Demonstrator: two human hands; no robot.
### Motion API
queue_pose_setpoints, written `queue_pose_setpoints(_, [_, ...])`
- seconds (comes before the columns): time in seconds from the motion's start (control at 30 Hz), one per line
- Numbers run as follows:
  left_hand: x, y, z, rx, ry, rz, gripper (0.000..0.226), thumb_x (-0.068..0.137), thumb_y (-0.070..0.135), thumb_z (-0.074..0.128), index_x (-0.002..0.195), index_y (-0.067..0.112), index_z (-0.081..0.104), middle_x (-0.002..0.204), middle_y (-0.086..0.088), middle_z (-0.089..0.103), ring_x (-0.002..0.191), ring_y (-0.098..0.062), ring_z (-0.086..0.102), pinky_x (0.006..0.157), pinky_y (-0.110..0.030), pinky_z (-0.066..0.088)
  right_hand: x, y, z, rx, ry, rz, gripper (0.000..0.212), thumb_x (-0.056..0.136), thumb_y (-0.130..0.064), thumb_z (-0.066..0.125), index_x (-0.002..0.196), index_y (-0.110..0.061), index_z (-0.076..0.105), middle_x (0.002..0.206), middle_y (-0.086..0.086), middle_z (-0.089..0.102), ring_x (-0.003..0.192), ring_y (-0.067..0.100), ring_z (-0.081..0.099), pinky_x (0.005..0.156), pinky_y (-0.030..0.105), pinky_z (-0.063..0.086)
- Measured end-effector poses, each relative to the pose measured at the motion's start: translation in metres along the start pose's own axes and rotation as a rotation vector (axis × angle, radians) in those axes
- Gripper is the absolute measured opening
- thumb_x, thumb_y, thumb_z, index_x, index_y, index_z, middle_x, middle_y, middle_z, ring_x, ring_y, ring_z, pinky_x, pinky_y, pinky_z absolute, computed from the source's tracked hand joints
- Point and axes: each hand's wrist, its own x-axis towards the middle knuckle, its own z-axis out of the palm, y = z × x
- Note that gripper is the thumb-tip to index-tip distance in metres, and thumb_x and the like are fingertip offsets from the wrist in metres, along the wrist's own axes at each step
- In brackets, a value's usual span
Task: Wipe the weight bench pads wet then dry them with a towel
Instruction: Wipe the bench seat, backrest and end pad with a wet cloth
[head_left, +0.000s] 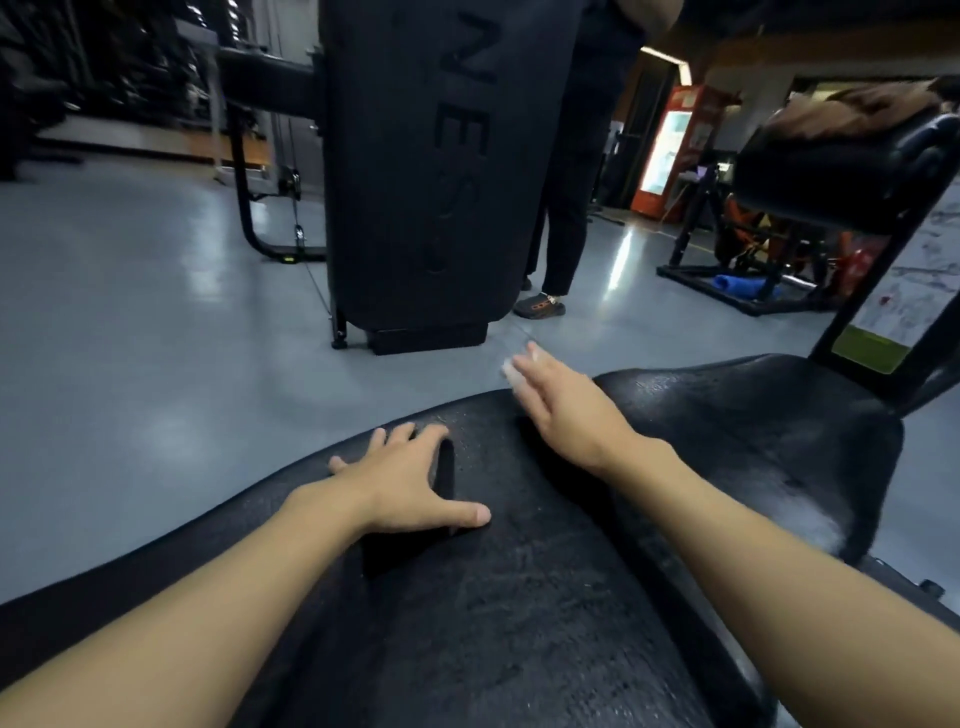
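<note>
- L hand (410, 483): flat on the long black bench pad (519, 597), palm down, fingers spread, thumb pointing right. Relaxed, gripping nothing.
- R hand (561, 405): stretched out straight over the pad's far edge, fingertips past it above the grey floor (130, 312). Blurred, w/ a pale smear (511, 366) at the tips. Can't tell if it's holding anything.
- Long pad runs from near centre toward the far edge, w/ both forearms over it. Surface looks speckled and dull.
- Seat pad (753, 426): right of the long pad, just beside it w/ a narrow gap between. Black, w/ a glossy patch on its right side.
- Blue towel (737, 286): rolled, far right, down low on the base frame of another machine, well apart from both hands.
- Far centre: tall black machine shroud (415, 156) w/ raised letters, standing on the floor.
- Just behind it on the right, a person's dark trouser legs (566, 208) and a shoe (540, 305).
- Far right: red lit drinks cooler (670, 150). Nearer, at upper right, another black pad (831, 176).
</note>
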Motion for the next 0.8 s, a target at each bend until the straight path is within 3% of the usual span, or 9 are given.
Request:
queue_pose_setpoints(0.1, [0.000, -0.004, 0.000, 0.028, -0.004, 0.000, 0.113, 0.056, 0.092, 0.060, 0.149, 0.044, 0.018, 0.162, 0.011, 0.011, 0.151, -0.015, 0.007, 0.111, -0.071, 0.016, 0.010, 0.014, 0.020, -0.184, -0.275, 0.003, 0.060, 0.100, -0.052, 0.039, 0.155, -0.035, 0.024, 0.164, 0.005, 0.021, 0.151, 0.021, 0.018, 0.122, 0.047, 0.013])
queue_pose_setpoints(0.17, [0.000, -0.004, 0.004, 0.020, 0.014, -0.003, 0.111, 0.056, 0.092, 0.059, 0.148, 0.045, 0.019, 0.160, 0.012, 0.013, 0.150, -0.012, 0.009, 0.112, -0.070, 0.013, 0.012, 0.025, 0.026, -0.150, -0.241, -0.030, 0.059, 0.098, -0.058, 0.037, 0.150, -0.031, 0.032, 0.164, 0.003, 0.021, 0.151, 0.020, 0.017, 0.121, 0.045, 0.014])
queue_pose_setpoints(0.27, [-0.004, -0.004, 0.007, -0.011, 0.021, -0.030, 0.110, 0.058, 0.091, 0.060, 0.149, 0.048, 0.017, 0.163, 0.013, 0.006, 0.152, -0.011, 0.002, 0.116, -0.068, 0.004, 0.025, 0.030, 0.028, -0.159, -0.214, -0.103, 0.050, 0.102, -0.055, 0.028, 0.140, -0.027, 0.046, 0.149, 0.000, 0.042, 0.140, 0.018, 0.035, 0.111, 0.041, 0.032])
queue_pose_setpoints(0.4, [-0.005, -0.004, 0.007, -0.021, 0.016, -0.038, 0.109, 0.058, 0.091, 0.060, 0.149, 0.051, 0.015, 0.164, 0.015, 0.001, 0.152, -0.011, -0.005, 0.117, -0.066, 0.001, 0.063, 0.024, 0.033, -0.085, -0.367, 0.063, 0.051, 0.093, -0.066, 0.023, 0.123, -0.039, 0.054, 0.124, -0.005, 0.056, 0.119, 0.025, 0.054, 0.095, 0.047, 0.044])
queue_pose_setpoints(0.53, [-0.007, -0.009, 0.011, -0.023, 0.031, -0.012, 0.110, 0.057, 0.095, 0.053, 0.150, 0.052, 0.013, 0.165, 0.016, -0.002, 0.152, -0.011, -0.009, 0.118, -0.064, -0.002, 0.061, 0.021, 0.038, -0.257, -0.257, -0.020, 0.051, 0.096, -0.062, 0.029, 0.139, -0.039, 0.043, 0.136, -0.001, 0.043, 0.131, 0.025, 0.039, 0.105, 0.049, 0.029])
queue_pose_setpoints(0.6, [-0.008, -0.012, 0.009, -0.011, 0.026, 0.006, 0.110, 0.058, 0.095, 0.053, 0.150, 0.052, 0.012, 0.165, 0.016, -0.002, 0.152, -0.011, -0.008, 0.118, -0.064, 0.000, 0.049, 0.022, 0.034, -0.251, -0.222, -0.057, 0.051, 0.097, -0.063, 0.029, 0.138, -0.037, 0.044, 0.133, -0.002, 0.045, 0.126, 0.023, 0.043, 0.102, 0.044, 0.032])
queue_pose_setpoints(0.67, [-0.010, -0.016, 0.004, 0.013, 0.033, 0.032, 0.108, 0.059, 0.094, 0.053, 0.150, 0.053, 0.013, 0.165, 0.017, 0.000, 0.152, -0.009, -0.004, 0.118, -0.063, 0.006, 0.050, 0.020, 0.032, -0.143, -0.306, -0.010, 0.050, 0.098, -0.065, 0.026, 0.137, -0.039, 0.046, 0.133, -0.003, 0.050, 0.124, 0.021, 0.048, 0.098, 0.042, 0.037])
queue_pose_setpoints(0.8, [-0.016, -0.036, -0.001, 0.069, 0.100, 0.105, 0.102, 0.062, 0.094, 0.051, 0.149, 0.050, 0.021, 0.163, 0.020, 0.010, 0.149, -0.003, 0.010, 0.117, -0.051, 0.017, 0.069, 0.006, 0.042, -0.164, -0.362, 0.015, 0.049, 0.097, -0.065, 0.025, 0.131, -0.043, 0.052, 0.133, -0.001, 0.057, 0.123, 0.024, 0.052, 0.098, 0.043, 0.041])
